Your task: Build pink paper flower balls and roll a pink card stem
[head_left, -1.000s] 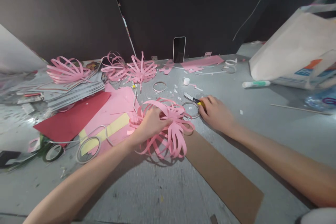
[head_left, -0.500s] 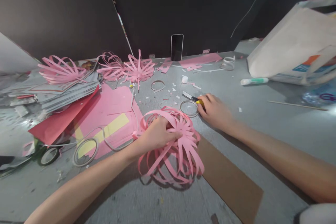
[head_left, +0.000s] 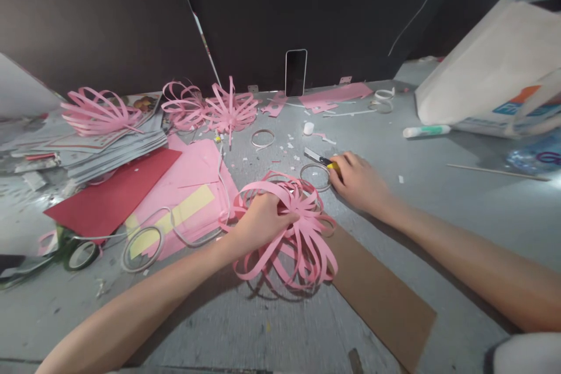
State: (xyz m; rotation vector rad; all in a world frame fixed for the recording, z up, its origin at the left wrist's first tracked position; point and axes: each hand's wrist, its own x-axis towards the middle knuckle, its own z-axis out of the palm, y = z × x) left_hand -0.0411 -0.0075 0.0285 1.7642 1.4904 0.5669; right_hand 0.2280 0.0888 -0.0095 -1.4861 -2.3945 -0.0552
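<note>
My left hand (head_left: 263,219) is closed on a ball of looped pink paper strips (head_left: 313,251), thumb pressed near the point where the strips meet. The ball rests low over the grey table, its loops spreading toward me. Farther right, my right hand (head_left: 357,181) lies on the table with its fingers curled over the yellow and black handle of a utility knife (head_left: 325,161). The knife's blade points to the back left. A thin ring (head_left: 314,189) lies just left of my right fingers, and a brown cardboard strip (head_left: 381,298) extends from beside the paper ball toward the front right.
More pink strip balls (head_left: 231,114) sit at the back left, one on a paper stack (head_left: 118,155). Pink sheets (head_left: 201,160), a red sheet (head_left: 116,193) and scissors (head_left: 81,254) lie left. A phone (head_left: 295,73) leans on the black wall; a white bag (head_left: 477,70) stands right.
The pink paper ball has shifted slightly in my left hand, its loops drawn up and turned a little. The red sheet at left lies flatter. My right hand stays on the knife.
</note>
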